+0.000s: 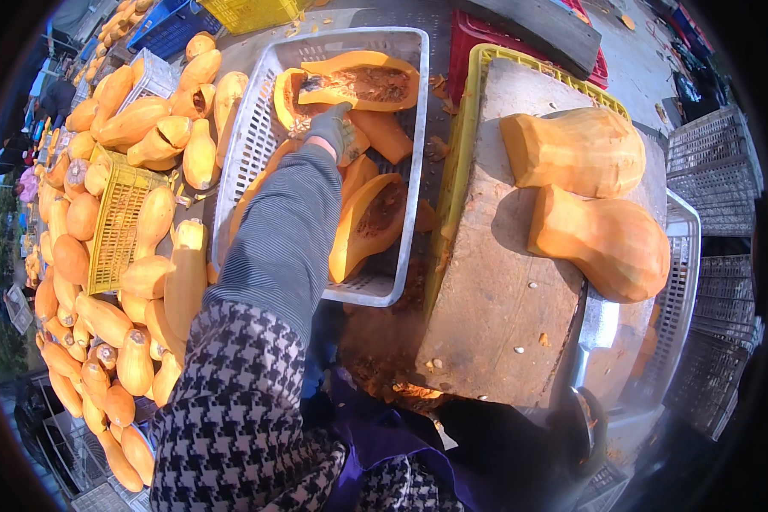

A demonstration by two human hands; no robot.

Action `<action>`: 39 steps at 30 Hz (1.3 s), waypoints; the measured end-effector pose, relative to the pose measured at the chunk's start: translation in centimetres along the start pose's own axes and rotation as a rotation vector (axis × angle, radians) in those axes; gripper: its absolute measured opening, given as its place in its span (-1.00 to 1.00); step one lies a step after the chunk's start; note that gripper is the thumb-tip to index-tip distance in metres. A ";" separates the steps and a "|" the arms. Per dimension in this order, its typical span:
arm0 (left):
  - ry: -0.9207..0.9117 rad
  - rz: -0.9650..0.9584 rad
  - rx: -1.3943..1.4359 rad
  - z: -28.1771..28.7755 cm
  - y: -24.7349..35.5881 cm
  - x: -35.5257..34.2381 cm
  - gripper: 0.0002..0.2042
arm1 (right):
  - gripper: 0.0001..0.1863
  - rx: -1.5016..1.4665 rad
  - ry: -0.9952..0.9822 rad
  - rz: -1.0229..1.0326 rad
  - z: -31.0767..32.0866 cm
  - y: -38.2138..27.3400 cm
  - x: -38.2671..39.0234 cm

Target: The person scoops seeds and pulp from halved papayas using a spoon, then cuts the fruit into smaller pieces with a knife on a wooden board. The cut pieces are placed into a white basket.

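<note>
My left hand [331, 130], in a grey glove, reaches deep into a white slatted crate [392, 292] of halved orange squashes, its fingers closed on a squash half [369, 81] with seeds and pulp showing; the fingertips are partly hidden. At the lower right my right hand [587, 427], dark and shadowed, grips a large knife [597, 328] with the blade pointing up beside a worn wooden board [495, 316]. Two squash pieces lie cut side down on the board, an upper one [572, 149] and a lower one [597, 239].
Many whole squashes [132, 358] are heaped at left around a yellow crate [115, 222]. A yellow crate [482, 60] sits under the board, a red crate [474, 38] behind it. Stacked grey crates [708, 179] stand at right. People [55, 98] appear at the far left edge.
</note>
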State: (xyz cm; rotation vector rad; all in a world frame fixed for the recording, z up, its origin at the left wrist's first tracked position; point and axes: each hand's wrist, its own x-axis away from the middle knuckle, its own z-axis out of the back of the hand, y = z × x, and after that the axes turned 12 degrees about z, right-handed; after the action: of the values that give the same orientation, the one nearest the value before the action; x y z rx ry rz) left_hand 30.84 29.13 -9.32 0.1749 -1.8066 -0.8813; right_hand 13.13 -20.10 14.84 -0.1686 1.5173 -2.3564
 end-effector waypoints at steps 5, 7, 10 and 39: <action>0.125 -0.064 0.182 -3.7 -1.0 -6.9 -0.68 | -0.56 -0.322 0.200 -0.299 0.1 2.6 -1.9; 0.092 -0.145 -0.167 -3.0 -1.8 -10.1 -0.69 | -0.57 0.148 0.096 -0.224 -0.5 2.4 -3.0; 0.103 -0.284 -0.885 -1.5 -2.0 -15.8 -0.58 | -0.65 0.502 0.003 -0.157 -1.9 1.1 -5.3; -0.339 -0.746 -1.431 4.2 2.9 26.6 -0.64 | -0.60 0.503 0.031 0.366 1.5 -0.3 6.0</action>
State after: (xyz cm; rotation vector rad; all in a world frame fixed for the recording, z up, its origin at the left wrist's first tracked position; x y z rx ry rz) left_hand 16.78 19.77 11.92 -0.2661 -0.9517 -2.6171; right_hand 7.81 -23.29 15.29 0.2459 0.8326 -2.3479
